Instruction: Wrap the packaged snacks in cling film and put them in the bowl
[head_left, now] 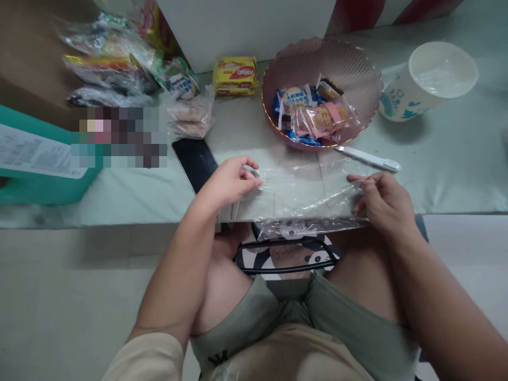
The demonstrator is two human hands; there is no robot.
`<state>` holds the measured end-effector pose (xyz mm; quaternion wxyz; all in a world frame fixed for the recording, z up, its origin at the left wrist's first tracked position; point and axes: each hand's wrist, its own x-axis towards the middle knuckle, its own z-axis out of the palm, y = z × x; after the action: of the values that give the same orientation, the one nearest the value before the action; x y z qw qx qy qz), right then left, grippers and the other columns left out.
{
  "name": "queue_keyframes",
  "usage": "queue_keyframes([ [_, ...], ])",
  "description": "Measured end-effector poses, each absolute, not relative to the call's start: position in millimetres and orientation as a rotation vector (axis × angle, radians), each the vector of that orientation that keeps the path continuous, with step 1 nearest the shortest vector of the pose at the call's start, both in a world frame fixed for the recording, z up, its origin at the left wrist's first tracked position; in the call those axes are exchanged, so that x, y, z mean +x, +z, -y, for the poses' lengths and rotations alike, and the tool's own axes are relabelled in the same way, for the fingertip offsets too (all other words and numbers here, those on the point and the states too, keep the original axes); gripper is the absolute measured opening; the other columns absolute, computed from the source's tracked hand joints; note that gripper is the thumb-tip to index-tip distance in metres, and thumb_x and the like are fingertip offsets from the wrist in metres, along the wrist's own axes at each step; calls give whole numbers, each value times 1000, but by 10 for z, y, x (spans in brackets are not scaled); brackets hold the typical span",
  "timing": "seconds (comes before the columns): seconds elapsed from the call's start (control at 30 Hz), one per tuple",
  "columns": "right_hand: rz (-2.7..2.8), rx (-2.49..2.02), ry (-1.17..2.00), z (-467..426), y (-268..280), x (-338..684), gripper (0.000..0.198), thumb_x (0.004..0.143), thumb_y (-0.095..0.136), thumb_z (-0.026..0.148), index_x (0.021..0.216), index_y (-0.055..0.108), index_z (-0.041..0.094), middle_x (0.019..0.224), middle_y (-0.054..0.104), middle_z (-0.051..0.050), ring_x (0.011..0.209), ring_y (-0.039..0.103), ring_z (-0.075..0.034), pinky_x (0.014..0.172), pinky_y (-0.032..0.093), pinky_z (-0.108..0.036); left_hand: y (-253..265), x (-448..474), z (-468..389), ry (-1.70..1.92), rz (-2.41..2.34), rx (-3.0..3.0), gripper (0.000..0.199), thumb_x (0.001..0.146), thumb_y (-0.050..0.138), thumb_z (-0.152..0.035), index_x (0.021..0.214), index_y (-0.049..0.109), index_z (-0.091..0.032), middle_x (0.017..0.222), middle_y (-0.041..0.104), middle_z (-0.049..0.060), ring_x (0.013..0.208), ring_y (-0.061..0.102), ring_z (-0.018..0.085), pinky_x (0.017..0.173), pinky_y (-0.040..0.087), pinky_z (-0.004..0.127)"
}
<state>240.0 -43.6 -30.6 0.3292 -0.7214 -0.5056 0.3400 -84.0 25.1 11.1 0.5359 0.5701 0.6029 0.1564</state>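
A clear plastic bag (305,203) stretches between my two hands over the table's front edge, its lower part hanging down. My left hand (236,180) pinches the bag's left side between thumb and fingers. On the right, my right hand (383,198) grips the other side with its fingertips. Just beyond the bag stands a pink ribbed bowl (321,58) with a gold rim, holding several wrapped snacks (317,114). A white utility knife (369,157) lies between the bowl and my right hand. Partly behind my left wrist is a black phone (195,161).
A white paper cup (426,82) with clear plastic inside stands at the right. Yellow wafer packs (235,75) and wrapped pastries (190,116) sit behind the phone. More packaged snacks (111,58) pile up at the back left, near a teal box (47,185).
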Motion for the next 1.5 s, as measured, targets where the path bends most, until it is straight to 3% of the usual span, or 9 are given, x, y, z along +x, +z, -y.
queue_keyframes([
  [0.2,1294,-1882,894,431,-264,2364,42,90,62,61,81,47,23,116,79,-10,36,55,-9,39,39,-28,123,-909,-292,479,-1467,1332,16,76,73,-17,85,59,-18,61,62,-3,55,53,9,57,40,24],
  [0.43,1277,-1886,888,425,-248,2351,38,91,63,55,79,47,23,114,79,-11,35,51,-7,37,37,-26,161,-750,-290,593,-1479,938,22,84,73,-19,100,58,-17,82,71,2,69,68,11,63,50,22],
  [0.53,1283,-1901,875,422,-235,2335,35,90,62,53,79,46,23,113,79,-11,35,51,-8,38,37,-26,165,-686,-321,615,-1419,765,15,87,72,-22,89,59,-14,84,72,4,64,65,7,58,47,18],
  [0.67,1336,-1946,841,422,-218,2308,33,90,56,53,79,45,23,114,79,-11,37,51,-9,40,40,-27,152,-661,-340,602,-1268,697,19,81,76,-18,73,60,-13,81,73,6,69,67,8,60,49,16],
  [0.83,1356,-1961,834,429,-226,2318,30,89,52,51,81,45,24,118,78,-12,38,51,-9,42,40,-28,145,-657,-334,622,-1196,704,28,77,72,-13,62,49,-16,75,74,6,73,71,10,62,50,17],
  [0.93,1358,-1952,840,433,-227,2325,30,89,52,51,81,44,24,118,78,-12,38,50,-9,42,39,-28,142,-668,-341,659,-1185,710,33,73,73,-10,61,43,-18,63,68,0,66,69,9,60,49,17],
  [1.27,1390,-1961,819,426,-217,2315,30,89,51,51,81,44,24,115,78,-13,38,51,-10,41,38,-28,171,-660,-359,674,-1242,756,33,76,64,-7,58,39,-18,57,59,-2,50,51,3,48,33,15],
  [1.5,1383,-1982,820,424,-210,2299,30,89,50,52,82,45,24,118,77,-15,38,51,-10,42,39,-28,179,-670,-365,676,-1250,758,34,78,64,-7,56,41,-18,58,61,-2,48,48,3,47,33,15],
])
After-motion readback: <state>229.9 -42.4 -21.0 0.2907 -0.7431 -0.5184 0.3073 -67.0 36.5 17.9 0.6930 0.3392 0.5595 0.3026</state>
